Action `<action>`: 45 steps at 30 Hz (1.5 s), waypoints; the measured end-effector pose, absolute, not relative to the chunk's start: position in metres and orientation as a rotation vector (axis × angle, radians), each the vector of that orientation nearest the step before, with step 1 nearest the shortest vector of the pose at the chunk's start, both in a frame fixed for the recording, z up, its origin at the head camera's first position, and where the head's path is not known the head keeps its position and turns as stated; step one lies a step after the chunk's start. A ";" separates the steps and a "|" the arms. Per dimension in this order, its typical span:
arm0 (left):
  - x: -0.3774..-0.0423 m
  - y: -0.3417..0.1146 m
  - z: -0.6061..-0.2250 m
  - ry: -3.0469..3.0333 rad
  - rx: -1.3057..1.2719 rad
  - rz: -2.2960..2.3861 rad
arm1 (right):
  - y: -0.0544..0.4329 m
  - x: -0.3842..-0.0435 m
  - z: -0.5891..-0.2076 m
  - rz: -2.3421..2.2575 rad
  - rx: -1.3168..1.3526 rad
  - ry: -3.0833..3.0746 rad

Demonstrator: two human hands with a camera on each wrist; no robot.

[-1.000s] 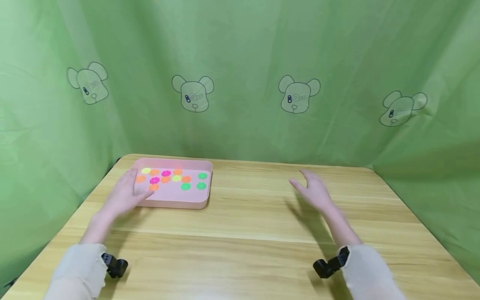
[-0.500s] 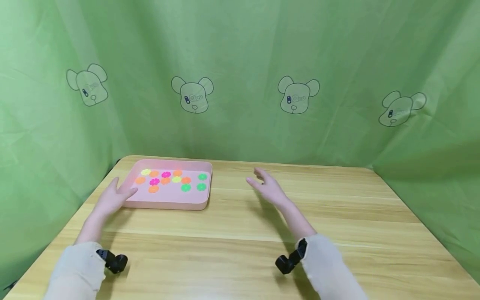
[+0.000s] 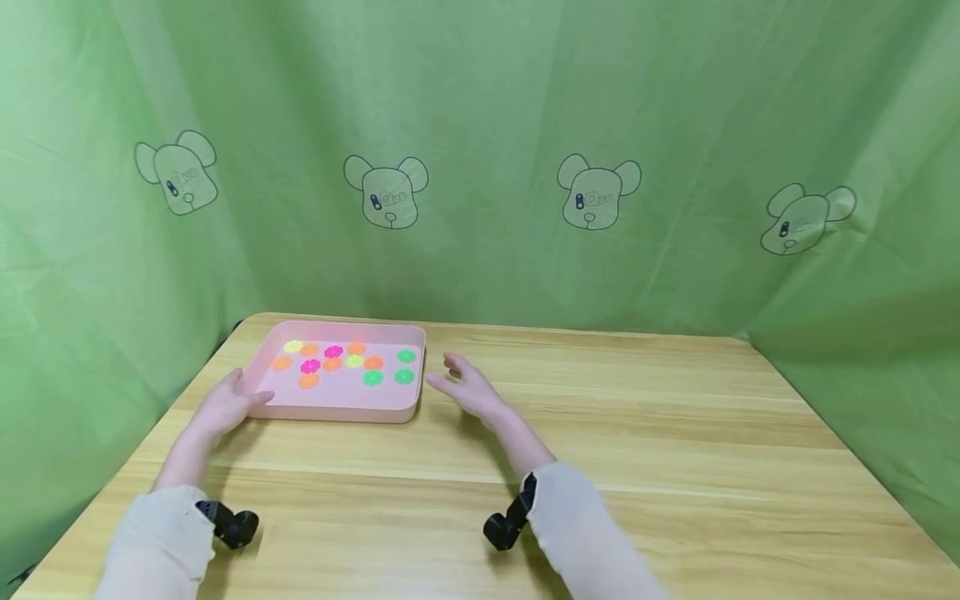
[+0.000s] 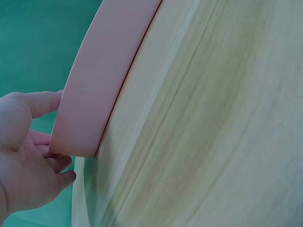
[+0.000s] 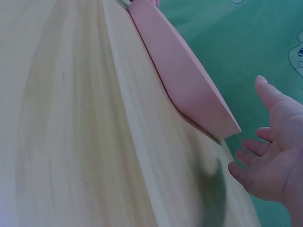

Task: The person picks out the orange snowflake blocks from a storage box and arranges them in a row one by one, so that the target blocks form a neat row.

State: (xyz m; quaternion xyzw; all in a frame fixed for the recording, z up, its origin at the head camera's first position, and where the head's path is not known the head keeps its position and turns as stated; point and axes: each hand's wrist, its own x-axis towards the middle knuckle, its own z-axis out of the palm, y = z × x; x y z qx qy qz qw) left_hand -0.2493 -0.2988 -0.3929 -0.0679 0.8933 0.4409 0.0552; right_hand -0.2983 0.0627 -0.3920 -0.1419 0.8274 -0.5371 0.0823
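A shallow pink tray (image 3: pixel 330 413) lies on the table at the left, with several flower-shaped pieces (image 3: pixel 332 364) in orange, yellow, magenta and green spread over its floor. My left hand (image 3: pixel 223 405) is at its front left corner, thumb reaching over the rim and fingers loosely bent by the outer left side. In the left wrist view, the tray wall (image 4: pixel 94 90) hides the thumb's tip and part of the fingers. Just off the tray's right end, my right hand (image 3: pixel 471 390) has its thumb and fingers apart, a small gap from the wall (image 5: pixel 189 80).
The wooden table (image 3: pixel 600 433) extends right and forward of the tray. A green curtain (image 3: pixel 495 267) with printed bear heads hangs behind it and at both sides. Small black cameras (image 3: pixel 236 528) sit at both cuffs.
My right hand has swept left across the table to the tray's right end. The left hand has drawn back from over the tray to its front left corner. The tray stays put.
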 end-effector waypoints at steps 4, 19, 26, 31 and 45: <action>-0.249 -0.299 -0.392 2.711 -0.208 1.342 | 0.048 -0.297 -0.395 -1.601 -0.432 2.442; -0.245 -0.298 -0.391 2.689 -0.186 1.359 | 0.024 -0.297 -0.408 -1.388 -0.488 2.569; -0.243 -0.293 -0.390 2.701 -0.159 1.344 | 0.031 -0.297 -0.407 -1.384 -0.484 2.577; -0.242 -0.288 -0.391 2.710 -0.141 1.310 | 0.037 -0.294 -0.405 -1.372 -0.484 2.572; -0.238 -0.264 -0.390 2.724 -0.095 1.258 | 0.070 -0.286 -0.404 -1.350 -0.506 2.604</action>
